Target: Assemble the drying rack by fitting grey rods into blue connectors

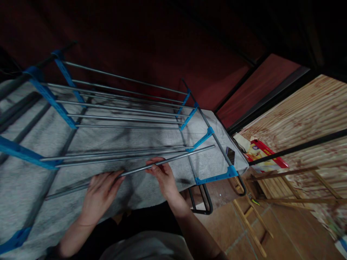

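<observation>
Both my hands hold one loose grey metal rod (187, 154) that runs from lower left to upper right. My left hand (101, 191) is closed round it near its lower part. My right hand (162, 175) pinches it further up, fingers closed. The rod lies just in front of a rack (124, 122) made of grey metal rods and blue plastic side brackets, which rests on a grey cloth surface (32, 144). The rod's upper tip is close to a blue bracket (202, 140) on the rack's right side.
A dark phone-like object (230, 155) lies on the grey cloth's right edge. Red and yellow packaging (261, 151) sits on a wooden surface at right. Wooden sticks (251, 227) and a black metal loop (200, 200) lie on the tiled floor below.
</observation>
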A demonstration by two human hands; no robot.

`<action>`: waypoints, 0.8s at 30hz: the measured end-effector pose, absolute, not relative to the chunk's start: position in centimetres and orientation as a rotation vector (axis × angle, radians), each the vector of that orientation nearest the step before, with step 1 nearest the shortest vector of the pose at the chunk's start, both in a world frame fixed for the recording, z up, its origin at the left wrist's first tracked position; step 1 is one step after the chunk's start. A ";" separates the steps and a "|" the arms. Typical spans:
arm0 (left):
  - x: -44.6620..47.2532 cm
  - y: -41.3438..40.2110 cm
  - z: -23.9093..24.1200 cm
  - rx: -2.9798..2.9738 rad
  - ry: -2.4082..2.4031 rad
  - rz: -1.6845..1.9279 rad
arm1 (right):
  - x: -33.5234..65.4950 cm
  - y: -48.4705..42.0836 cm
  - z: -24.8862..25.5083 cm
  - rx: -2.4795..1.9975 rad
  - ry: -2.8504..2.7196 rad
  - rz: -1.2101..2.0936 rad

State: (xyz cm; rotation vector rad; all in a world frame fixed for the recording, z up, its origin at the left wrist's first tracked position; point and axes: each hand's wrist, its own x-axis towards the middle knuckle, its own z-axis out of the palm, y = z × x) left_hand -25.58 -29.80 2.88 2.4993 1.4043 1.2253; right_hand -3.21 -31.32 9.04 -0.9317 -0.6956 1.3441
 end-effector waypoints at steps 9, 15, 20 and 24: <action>-23.0 -29.8 6.6 2.401 1.427 1.400 | -5.4 -30.7 13.6 -0.920 -0.930 1.236; -21.7 -30.5 7.5 2.390 1.468 1.420 | -3.2 -29.7 16.0 -0.955 -1.013 0.972; -21.8 -31.3 7.3 2.331 1.455 1.405 | -1.9 -29.0 17.1 -1.028 -1.076 0.792; -22.1 -31.6 7.0 2.308 1.442 1.383 | -1.0 -28.7 17.4 -1.069 -1.145 0.641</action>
